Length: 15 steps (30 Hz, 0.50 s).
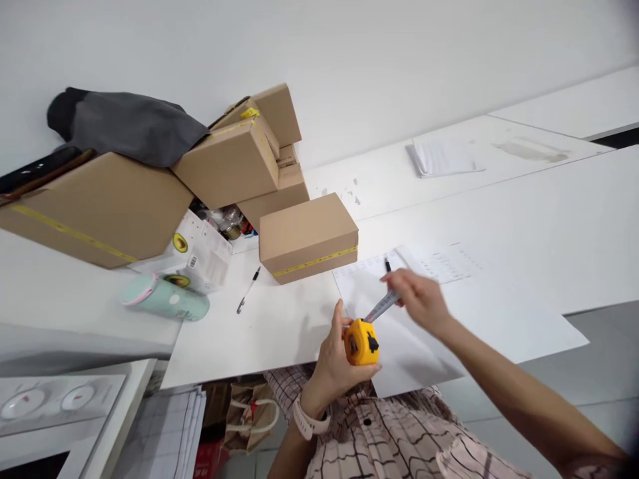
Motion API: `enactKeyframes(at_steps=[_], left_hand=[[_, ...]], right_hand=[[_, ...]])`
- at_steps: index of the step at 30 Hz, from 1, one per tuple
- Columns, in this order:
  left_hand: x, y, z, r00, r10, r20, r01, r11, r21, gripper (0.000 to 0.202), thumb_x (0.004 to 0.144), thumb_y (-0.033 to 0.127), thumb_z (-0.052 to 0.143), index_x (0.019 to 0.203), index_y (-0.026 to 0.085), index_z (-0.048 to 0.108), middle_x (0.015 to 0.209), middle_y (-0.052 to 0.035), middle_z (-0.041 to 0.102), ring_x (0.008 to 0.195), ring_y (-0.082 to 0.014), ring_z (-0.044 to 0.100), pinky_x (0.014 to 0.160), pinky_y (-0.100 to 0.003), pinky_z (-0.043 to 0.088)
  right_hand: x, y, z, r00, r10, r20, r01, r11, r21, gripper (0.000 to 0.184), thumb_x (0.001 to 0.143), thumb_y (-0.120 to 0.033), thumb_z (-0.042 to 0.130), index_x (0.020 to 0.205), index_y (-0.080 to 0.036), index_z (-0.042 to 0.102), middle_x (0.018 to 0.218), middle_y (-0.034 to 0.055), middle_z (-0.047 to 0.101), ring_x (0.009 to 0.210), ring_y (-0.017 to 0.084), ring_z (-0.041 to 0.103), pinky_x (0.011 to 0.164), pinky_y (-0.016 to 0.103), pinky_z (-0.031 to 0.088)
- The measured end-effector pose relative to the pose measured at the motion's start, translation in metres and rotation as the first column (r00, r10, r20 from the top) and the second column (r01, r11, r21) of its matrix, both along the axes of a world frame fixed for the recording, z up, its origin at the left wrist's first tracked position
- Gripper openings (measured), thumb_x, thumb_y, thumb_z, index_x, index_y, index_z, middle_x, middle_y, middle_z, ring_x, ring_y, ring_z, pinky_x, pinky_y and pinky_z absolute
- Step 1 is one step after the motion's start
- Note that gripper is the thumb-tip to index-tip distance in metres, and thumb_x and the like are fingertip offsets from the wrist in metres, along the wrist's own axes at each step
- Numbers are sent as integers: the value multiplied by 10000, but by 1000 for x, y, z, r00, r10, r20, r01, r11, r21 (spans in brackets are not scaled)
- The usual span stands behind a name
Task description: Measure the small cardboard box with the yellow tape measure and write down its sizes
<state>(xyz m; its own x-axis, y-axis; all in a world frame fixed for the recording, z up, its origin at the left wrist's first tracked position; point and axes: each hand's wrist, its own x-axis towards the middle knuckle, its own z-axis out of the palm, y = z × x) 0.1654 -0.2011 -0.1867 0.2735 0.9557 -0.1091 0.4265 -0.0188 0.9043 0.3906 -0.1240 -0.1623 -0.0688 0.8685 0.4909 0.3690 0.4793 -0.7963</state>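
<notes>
My left hand [335, 362] wraps round the yellow case of a tape measure [362, 342] above the front edge of the table. A short length of its blade [381, 307] is drawn out to the upper right. At the blade's far end, my right hand [418, 298] pinches it between the fingers. The black tip of a pen [388, 265] shows just beyond those fingers; whether the hand holds it or it lies on the paper, I cannot tell. Below both hands is a large white paper sheet [499, 319]. A closed cardboard box [309, 233] with yellow tape rests beyond my left hand.
Another pen [248, 291] lies left of the box. A mint-green bottle [172, 297] lies beside a white avocado-print carton [204, 249]. Stacked cardboard boxes [234, 163] with a dark grey cloth [134, 126] fill the back left. A paper stack [444, 158] lies at the back right.
</notes>
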Motion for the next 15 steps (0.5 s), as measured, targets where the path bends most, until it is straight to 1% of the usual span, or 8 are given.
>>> enactKeyframes(at_steps=[2,3,5,6,7,9,12,15], left_hand=[[7,8,0,1000,11,27,-13,999,51,1275,632,261,855,1587,297,11,1279,-73,547,1125,-242,594,1021,-412,462],[9,12,1,1000,18,26,-20,997,74,1262,645,262,851,1586,299,11,1264,-69,554,1120,-241,599,1018,-411,466],[8,24,3,998,63,-27,-60,991,116,1225,663,268,843,1583,307,35,1260,-69,560,1095,-243,615,986,-404,487],[7,31,5,992,93,-85,-81,987,140,1195,674,271,836,1580,307,57,1267,-74,561,1096,-250,618,970,-404,495],[4,39,6,979,124,-162,-96,981,169,1156,688,273,824,1577,305,85,1276,-81,562,1108,-263,616,959,-408,499],[-2,57,7,923,173,-345,-93,968,234,1047,733,271,782,1567,293,150,1288,-98,564,1145,-289,599,954,-425,495],[-10,85,4,807,193,-558,-30,957,288,869,810,251,687,1548,259,227,1295,-124,569,1196,-312,565,984,-446,468],[-16,105,-3,723,171,-670,21,963,269,797,817,218,646,1525,235,280,1321,-142,563,1228,-325,541,1013,-453,444]], right_hand=[[-9,-6,-23,972,45,229,-68,993,93,368,1003,-454,438,894,-205,686,700,40,686,568,136,613,547,257,446],[-11,-5,-32,947,5,320,-35,995,88,365,1003,-450,431,906,-203,682,737,54,704,613,149,634,578,265,445],[-8,7,-42,864,-151,481,178,984,-12,357,1007,-446,412,947,-195,657,774,71,715,665,181,654,595,280,421],[-5,16,-45,797,-223,561,320,944,-79,351,1007,-451,409,976,-188,639,778,77,714,679,200,659,590,286,403],[-1,26,-47,722,-254,643,438,888,-141,346,1000,-464,421,1011,-181,620,782,86,713,697,224,665,588,290,389],[7,44,-50,616,-185,766,541,806,-241,354,971,-483,479,1090,-166,581,825,110,721,744,266,674,600,299,378],[13,61,-55,600,-25,799,469,821,-327,287,955,-327,490,1173,-155,562,927,129,736,789,273,680,627,313,387],[22,66,-61,716,25,698,314,882,-353,314,900,-171,439,1155,-170,624,869,92,742,763,242,676,662,321,418]])
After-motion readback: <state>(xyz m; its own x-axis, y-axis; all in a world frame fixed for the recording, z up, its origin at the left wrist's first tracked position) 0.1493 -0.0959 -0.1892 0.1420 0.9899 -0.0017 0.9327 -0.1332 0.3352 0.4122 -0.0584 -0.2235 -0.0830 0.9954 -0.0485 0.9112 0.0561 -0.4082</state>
